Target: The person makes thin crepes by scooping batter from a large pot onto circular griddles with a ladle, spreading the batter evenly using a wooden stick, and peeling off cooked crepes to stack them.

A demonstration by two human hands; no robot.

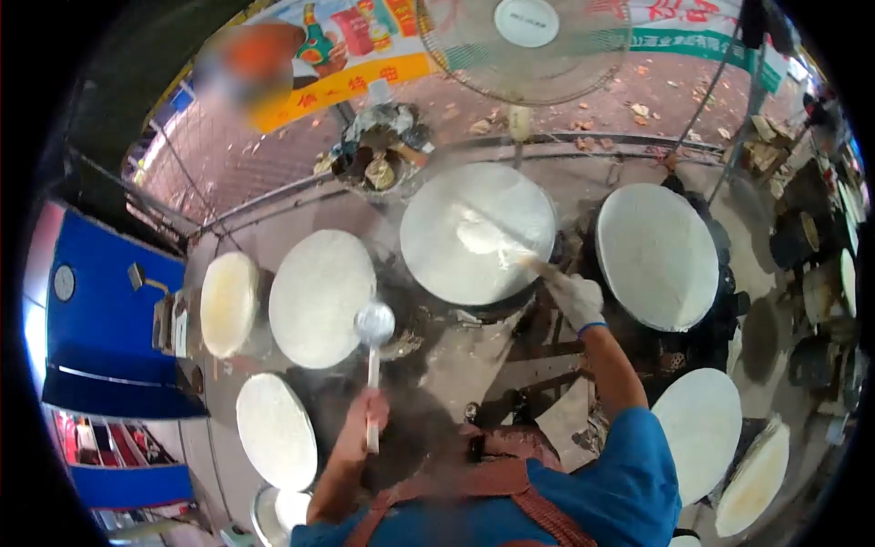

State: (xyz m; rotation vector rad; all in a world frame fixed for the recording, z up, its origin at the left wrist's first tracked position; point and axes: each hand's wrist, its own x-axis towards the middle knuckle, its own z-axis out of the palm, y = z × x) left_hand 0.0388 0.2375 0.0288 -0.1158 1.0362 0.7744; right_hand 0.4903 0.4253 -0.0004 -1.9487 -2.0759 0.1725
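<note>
My left hand (pixel 366 412) is closed round the handle of a metal ladle (pixel 375 324), whose bowl is beside the right edge of a round white sheet on a griddle (pixel 321 296). My right hand (pixel 578 301), in a whitish glove, grips a wooden spreader (pixel 540 266) that reaches over the top middle griddle (pixel 428 246). White batter (pixel 478 235) lies in the middle of that griddle, partly behind the blurred tool. To the right of my gloved hand is another griddle covered in white (pixel 658 257).
More round sheets lie at the left (pixel 229 304), lower left (pixel 276 431), lower right (pixel 700 434) and far right (pixel 755 476). A fan (pixel 526 46) stands at the back, near a pot with a crumpled rim (pixel 379 146). Blue panels (pixel 100 314) stand at the left.
</note>
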